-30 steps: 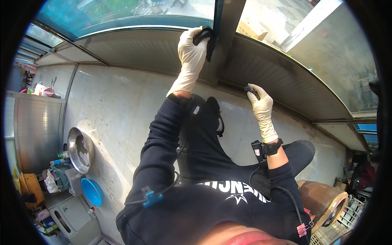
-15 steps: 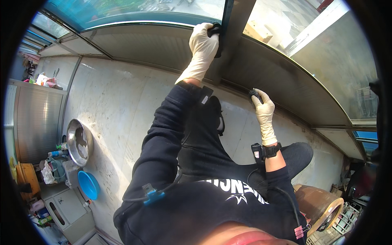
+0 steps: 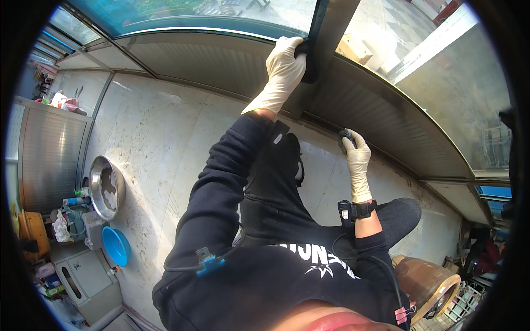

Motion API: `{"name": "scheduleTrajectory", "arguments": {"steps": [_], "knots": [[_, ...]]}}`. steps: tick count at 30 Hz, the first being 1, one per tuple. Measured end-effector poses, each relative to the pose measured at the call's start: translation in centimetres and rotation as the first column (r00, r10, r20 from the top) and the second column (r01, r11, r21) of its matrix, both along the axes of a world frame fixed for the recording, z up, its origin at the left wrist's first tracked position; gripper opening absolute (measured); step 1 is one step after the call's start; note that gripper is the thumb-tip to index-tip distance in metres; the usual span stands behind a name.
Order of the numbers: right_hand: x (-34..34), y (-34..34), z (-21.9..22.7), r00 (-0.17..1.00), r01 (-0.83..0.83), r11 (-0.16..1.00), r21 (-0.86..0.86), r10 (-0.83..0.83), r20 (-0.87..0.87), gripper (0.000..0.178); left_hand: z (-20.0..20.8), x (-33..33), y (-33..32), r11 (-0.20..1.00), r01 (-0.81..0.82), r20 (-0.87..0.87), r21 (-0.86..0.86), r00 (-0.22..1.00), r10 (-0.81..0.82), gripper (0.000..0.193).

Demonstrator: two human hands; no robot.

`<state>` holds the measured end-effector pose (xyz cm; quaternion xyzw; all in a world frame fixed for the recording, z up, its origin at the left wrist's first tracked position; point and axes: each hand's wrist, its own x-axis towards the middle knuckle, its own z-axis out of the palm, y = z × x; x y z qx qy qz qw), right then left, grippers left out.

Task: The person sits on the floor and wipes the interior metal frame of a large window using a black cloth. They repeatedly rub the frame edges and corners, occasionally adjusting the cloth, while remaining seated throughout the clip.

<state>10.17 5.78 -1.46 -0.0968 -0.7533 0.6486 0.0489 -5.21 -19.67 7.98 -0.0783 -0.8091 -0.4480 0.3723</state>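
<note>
"Cream-gloved right hand (image 3: 358, 157): where do I have it?"

"This side of the post (image 3: 330, 33), pinching a dark scrubber (image 3: 346, 141)."

"And farther out?"

"Left hand (image 3: 284, 65), clamped on a black cloth (image 3: 311, 67) against the post; beyond, left of the post, I see the window (image 3: 221, 19)."

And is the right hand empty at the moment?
No, the right hand is gripping a small dark pad.
</note>
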Motion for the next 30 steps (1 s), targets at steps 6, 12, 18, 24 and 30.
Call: {"name": "scheduleTrajectory", "arguments": {"steps": [6,12,18,24,30], "knots": [[0.4,0.1,-0.2,0.996,0.014,1.000,-0.009,-0.015,-0.088,0.028,-2.1,2.7,-1.2,0.998,-0.035,0.205,0.055,0.979,0.023,0.026],[0.6,0.7,-0.4,0.999,0.030,0.999,-0.043,-0.029,0.033,0.029,0.1,-0.4,0.6,0.990,0.016,-0.068,0.139,0.998,-0.007,0.026],[0.7,1.2,-1.4,0.999,0.033,0.997,-0.063,-0.033,-0.001,0.028,-0.6,2.3,-1.1,0.980,-0.054,0.351,0.193,0.936,-0.018,0.029],[1.2,1.6,-0.7,0.997,0.060,0.983,-0.176,-0.053,0.048,0.028,8.4,-1.6,1.0,0.942,0.081,-0.274,0.325,0.962,0.012,0.029],[1.9,1.6,0.1,0.997,0.067,0.988,-0.140,-0.062,0.038,0.028,3.1,0.8,0.3,0.999,-0.023,0.080,0.034,0.997,0.020,0.030]]}}
